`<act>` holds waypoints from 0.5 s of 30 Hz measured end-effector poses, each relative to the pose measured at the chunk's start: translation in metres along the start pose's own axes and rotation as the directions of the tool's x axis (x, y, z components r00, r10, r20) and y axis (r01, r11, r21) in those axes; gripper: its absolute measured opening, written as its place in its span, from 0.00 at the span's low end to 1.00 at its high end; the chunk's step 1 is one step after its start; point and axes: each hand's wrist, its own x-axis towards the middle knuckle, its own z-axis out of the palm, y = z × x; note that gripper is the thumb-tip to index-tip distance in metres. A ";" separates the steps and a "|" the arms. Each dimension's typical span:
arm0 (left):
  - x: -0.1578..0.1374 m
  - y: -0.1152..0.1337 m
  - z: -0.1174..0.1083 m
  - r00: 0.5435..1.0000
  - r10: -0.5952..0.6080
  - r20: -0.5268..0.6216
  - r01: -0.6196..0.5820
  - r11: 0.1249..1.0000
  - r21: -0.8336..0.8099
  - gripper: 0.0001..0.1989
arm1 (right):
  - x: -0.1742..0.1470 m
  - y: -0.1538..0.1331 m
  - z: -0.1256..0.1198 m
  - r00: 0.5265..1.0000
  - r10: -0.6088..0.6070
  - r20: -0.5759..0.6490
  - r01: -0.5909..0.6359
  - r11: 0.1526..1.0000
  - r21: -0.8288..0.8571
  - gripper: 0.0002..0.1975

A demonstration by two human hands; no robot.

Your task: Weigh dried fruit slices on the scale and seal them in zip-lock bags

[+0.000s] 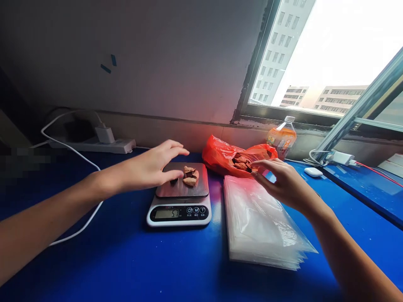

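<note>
A white kitchen scale (180,212) with a metal plate stands on the blue table, its display reading about 5.7. Several brown, rough-shelled nut-like pieces (190,177) lie together on the plate. Over the plate's left side hovers my left hand (159,165), fingers apart, the thumb tip close beside the pieces. A red plastic bag (217,157) lies open behind and to the right, with more brown pieces (242,162) showing in its mouth. At that mouth is my right hand (283,182), thumb and fingers spread; whether the fingertips touch a piece is unclear.
A stack of clear plastic bags (258,226) lies right of the scale, partly under my right hand. An orange drink bottle (283,136) stands behind the red bag. A power strip (121,145) and white cable (86,159) are at left, a white case (313,172) at right.
</note>
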 end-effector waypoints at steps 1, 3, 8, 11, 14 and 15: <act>0.005 0.015 -0.008 0.992 0.012 -0.124 -0.012 1.000 0.000 0.19 | -0.001 0.001 -0.001 1.000 0.009 -0.002 -0.009 1.000 -0.011 0.09; 0.018 0.051 -0.015 0.965 0.075 -0.253 -0.096 0.993 -0.073 0.15 | -0.002 0.002 -0.003 1.000 0.023 0.014 -0.022 0.999 -0.031 0.11; 0.086 0.115 0.015 0.893 0.357 0.274 -0.334 0.934 -0.129 0.15 | -0.002 -0.004 -0.009 0.984 -0.029 0.178 0.026 1.000 0.017 0.13; 0.124 0.111 0.037 0.935 0.085 0.343 -0.155 0.971 0.183 0.11 | -0.002 -0.005 -0.008 0.981 -0.050 0.188 0.056 0.998 -0.027 0.14; 0.140 0.089 0.041 0.956 -0.051 0.288 -0.039 0.954 0.297 0.09 | -0.002 -0.002 -0.004 0.981 -0.073 0.178 0.087 0.994 -0.069 0.15; 0.141 0.082 0.039 0.961 -0.077 0.265 -0.010 0.950 0.313 0.09 | -0.003 -0.001 -0.004 0.982 -0.076 0.175 0.090 0.993 -0.074 0.15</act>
